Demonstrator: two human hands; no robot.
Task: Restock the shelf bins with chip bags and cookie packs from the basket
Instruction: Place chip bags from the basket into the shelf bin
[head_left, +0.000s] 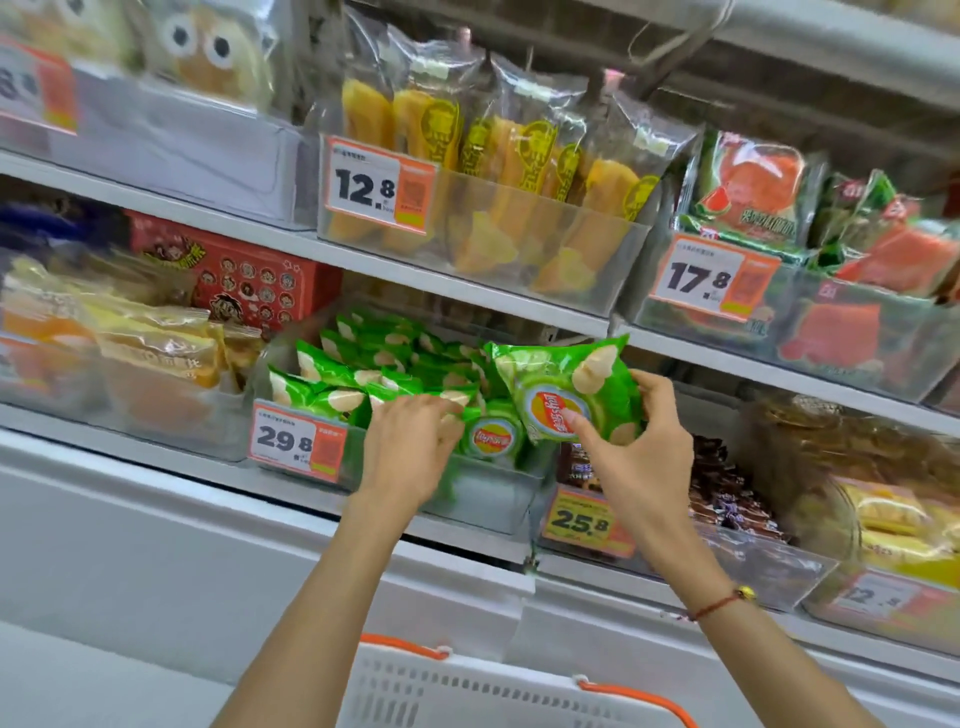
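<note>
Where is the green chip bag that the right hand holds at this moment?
In the head view, the chip bag is right of centre, pinched by the right hand just above the right end of the bin of green bags priced 29.8.

Both bare forearms reach up and forward. The left hand (410, 441) is palm-down, fingers bent at their tips. The right hand (636, 452), just beside it, pinches with thumb and curled fingers; a red cord bracelet (719, 605) circles its wrist.
</note>
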